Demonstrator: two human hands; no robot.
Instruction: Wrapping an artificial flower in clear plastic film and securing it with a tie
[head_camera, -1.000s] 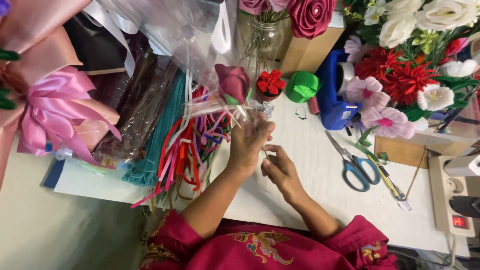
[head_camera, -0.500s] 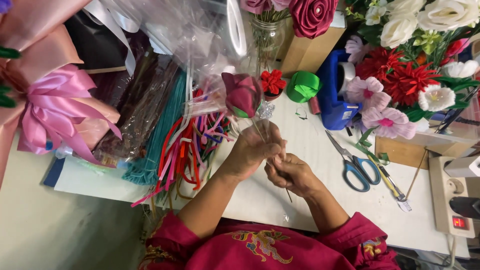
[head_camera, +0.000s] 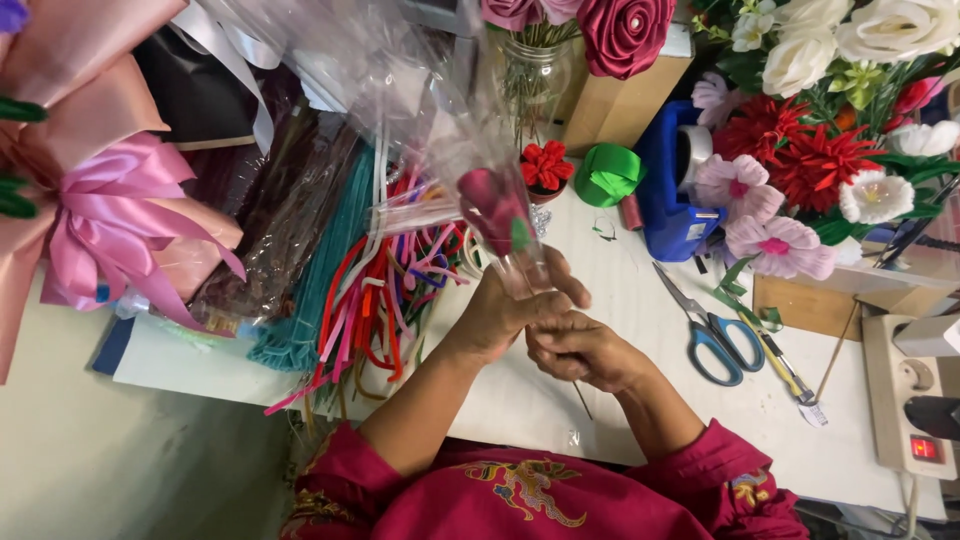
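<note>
Both hands are now closing together, the left hand and right hand clenching the clear cellophane sleeve tighter around the dark pink fabric rose, which has been tipping left above the near white table.

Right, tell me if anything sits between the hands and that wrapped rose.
Nothing visible does. The left hand grips the clear wrap under the rose, and the right hand touches it just below, by the stem.

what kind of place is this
Probably a craft table for making artificial flowers and bouquets. Both hands, left and right, wrap a fabric rose in cellophane, with ribbon bows, pipe cleaners, scissors and finished flowers around them.
</note>
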